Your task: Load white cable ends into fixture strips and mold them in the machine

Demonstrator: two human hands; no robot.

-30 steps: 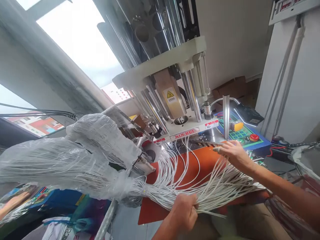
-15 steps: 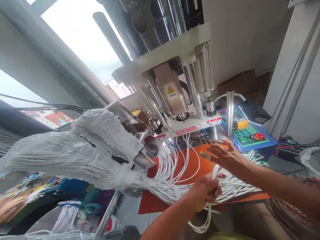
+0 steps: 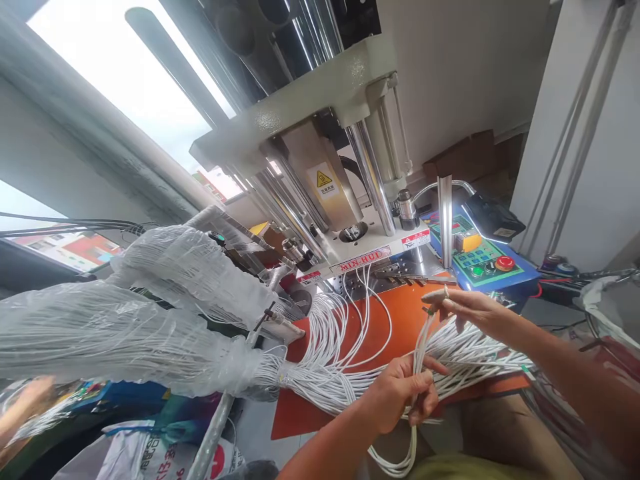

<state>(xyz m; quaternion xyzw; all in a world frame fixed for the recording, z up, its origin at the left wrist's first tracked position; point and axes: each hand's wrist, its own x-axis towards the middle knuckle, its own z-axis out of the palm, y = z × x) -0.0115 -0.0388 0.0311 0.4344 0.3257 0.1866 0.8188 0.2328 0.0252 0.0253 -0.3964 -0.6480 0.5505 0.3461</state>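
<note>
Several white cables [image 3: 421, 347] stand upright in my left hand [image 3: 406, 393], whose fingers are wrapped round them; their lower part loops down below the hand. At the upper ends, where a small green piece [image 3: 431, 311] shows, my right hand [image 3: 465, 309] pinches with thumb and fingertips. Pale covers sit on some of its fingertips. Beneath both hands, a large bundle of white cables [image 3: 345, 385] spreads across an orange-red mat [image 3: 400, 313].
A press machine [image 3: 320, 257] marked MIN-HUI stands ahead, with cables running in under its front. To its right are a blue control box [image 3: 520, 275] and a lamp [image 3: 493, 217]. Plastic-wrapped cable bundles [image 3: 125, 327] rest over a metal bar on the left.
My right hand has gone from spread fingers above the cables to a pinch at their ends. My left hand still holds the cables. The camera view has shifted slightly.
</note>
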